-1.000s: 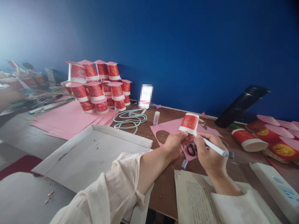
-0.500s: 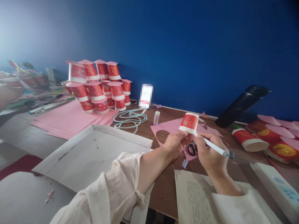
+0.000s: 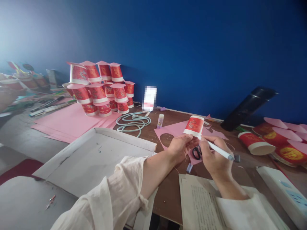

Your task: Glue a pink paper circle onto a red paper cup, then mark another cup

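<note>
A red paper cup with a white rim [image 3: 194,125] is held upside down in my left hand [image 3: 179,147], whose fingers grip its rim. My right hand [image 3: 217,158] is closed round a white pen [image 3: 220,150], with its tip at the cup's rim. Beneath the hands lie black-handled scissors [image 3: 196,153], partly hidden, on pink paper [image 3: 176,130] with a round hole cut in it. Behind my left hand a small glue stick [image 3: 160,121] stands upright.
Red cups with pink discs [image 3: 98,91] are stacked at the left, behind pink sheets [image 3: 62,121]. A coiled cable [image 3: 134,123], cardboard tray [image 3: 88,159], printed papers [image 3: 198,201], power strip [image 3: 283,191], black bottle [image 3: 248,108] and more cups surround the hands. Another person's hand [image 3: 8,99] shows far left.
My right hand and the pen have shifted very slightly left along the cup's rim. The other person's hand at the far left has moved a little. My left hand keeps its hold.
</note>
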Available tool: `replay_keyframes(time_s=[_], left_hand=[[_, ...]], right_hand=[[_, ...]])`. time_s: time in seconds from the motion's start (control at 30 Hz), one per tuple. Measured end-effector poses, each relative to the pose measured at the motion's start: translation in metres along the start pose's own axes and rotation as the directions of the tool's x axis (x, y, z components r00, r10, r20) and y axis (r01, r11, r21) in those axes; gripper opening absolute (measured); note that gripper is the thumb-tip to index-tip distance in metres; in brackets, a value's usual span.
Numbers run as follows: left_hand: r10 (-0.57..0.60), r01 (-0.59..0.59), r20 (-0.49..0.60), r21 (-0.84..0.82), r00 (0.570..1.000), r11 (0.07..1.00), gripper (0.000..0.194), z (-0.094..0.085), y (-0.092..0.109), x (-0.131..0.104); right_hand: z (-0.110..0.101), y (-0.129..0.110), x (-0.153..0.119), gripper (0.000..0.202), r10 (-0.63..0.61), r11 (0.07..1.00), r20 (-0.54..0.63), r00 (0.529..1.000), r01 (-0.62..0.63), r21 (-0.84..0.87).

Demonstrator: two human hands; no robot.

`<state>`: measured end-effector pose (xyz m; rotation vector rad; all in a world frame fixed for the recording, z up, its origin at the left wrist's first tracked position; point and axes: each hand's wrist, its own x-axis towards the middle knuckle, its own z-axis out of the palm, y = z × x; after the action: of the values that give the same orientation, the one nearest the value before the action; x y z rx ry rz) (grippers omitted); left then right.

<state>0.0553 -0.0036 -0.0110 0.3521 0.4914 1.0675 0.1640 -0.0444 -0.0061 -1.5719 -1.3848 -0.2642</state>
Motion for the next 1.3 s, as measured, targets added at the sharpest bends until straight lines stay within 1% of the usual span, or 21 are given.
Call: replay_keyframes(time_s=[0.27,0.37,0.43,0.5,0.57,0.6,0.67,0.73,0.8,0.87,0.9,0.97,1.03,1.1,1.2,1.3], left_hand=[[-0.006,0.006,-0.015,-0.013,1.000,1.000,0.016,0.001,0.001,-0.001],[-0.009,0.009,0.002,-0.014,1.000,1.000,0.016,0.001,0.001,-0.001],[-0.015,0.015,0.005,-0.020,1.000,1.000,0.015,0.000,0.001,-0.001],[-0.021,0.021,-0.003,-0.028,1.000,0.999,0.015,0.000,0.001,0.000],[-0.020,0.020,-0.003,-0.033,1.000,0.999,0.014,0.001,0.003,0.000],[-0.020,0.020,-0.001,-0.033,1.000,0.999,0.014,0.001,0.003,0.000],[-0.024,0.024,0.004,-0.029,1.000,0.999,0.012,0.001,0.005,0.000],[-0.032,0.033,0.009,-0.027,0.999,0.999,0.012,0.001,0.006,-0.001],[-0.034,0.035,0.024,-0.030,0.999,0.999,0.010,0.001,0.006,-0.002],[-0.029,0.030,0.041,-0.036,0.999,0.999,0.007,-0.001,0.006,-0.002],[-0.027,0.029,0.047,-0.036,0.999,0.999,0.006,-0.001,0.005,-0.002],[-0.031,0.033,0.059,-0.026,0.998,0.999,0.005,-0.002,0.004,-0.002],[-0.041,0.041,0.070,-0.002,0.997,0.999,0.005,-0.003,0.004,-0.001],[-0.051,0.050,0.079,0.022,0.996,0.999,0.005,-0.005,0.003,-0.001],[-0.063,0.059,0.086,0.052,0.994,0.997,0.006,-0.007,0.002,-0.001],[-0.069,0.063,0.077,0.078,0.995,0.995,0.007,-0.009,0.000,0.001]], right_hand=[[0.003,0.003,-0.002,0.026,0.004,1.000,0.003,1.000,-0.004,-0.001],[0.001,-0.001,-0.001,0.026,0.020,0.999,-0.004,1.000,-0.019,0.034],[-0.001,-0.003,0.001,0.026,0.037,0.996,-0.034,0.999,-0.034,0.077],[-0.002,-0.003,0.003,0.025,0.087,0.986,-0.062,0.994,-0.077,0.148],[-0.001,0.000,0.007,0.027,0.207,0.954,-0.045,0.977,-0.192,0.231],[0.000,0.004,0.008,0.029,0.285,0.923,-0.018,0.958,-0.270,0.274],[0.004,0.011,0.012,0.033,0.440,0.835,0.050,0.897,-0.428,0.346],[0.009,0.019,0.014,0.034,0.555,0.707,0.125,0.823,-0.545,0.450],[0.013,0.023,0.015,0.036,0.645,0.570,0.213,0.734,-0.648,0.505],[0.015,0.024,0.016,0.034,0.708,0.435,0.306,0.637,-0.734,0.522],[0.016,0.024,0.016,0.031,0.721,0.370,0.355,0.596,-0.763,0.529],[0.015,0.021,0.016,0.026,0.715,0.248,0.451,0.534,-0.797,0.551],[0.014,0.018,0.017,0.022,0.696,0.135,0.528,0.487,-0.810,0.571],[0.013,0.017,0.017,0.016,0.683,0.050,0.574,0.451,-0.814,0.579],[0.012,0.017,0.019,0.010,0.653,-0.031,0.626,0.425,-0.811,0.584],[0.011,0.019,0.020,0.009,0.624,-0.111,0.673,0.398,-0.807,0.580]])
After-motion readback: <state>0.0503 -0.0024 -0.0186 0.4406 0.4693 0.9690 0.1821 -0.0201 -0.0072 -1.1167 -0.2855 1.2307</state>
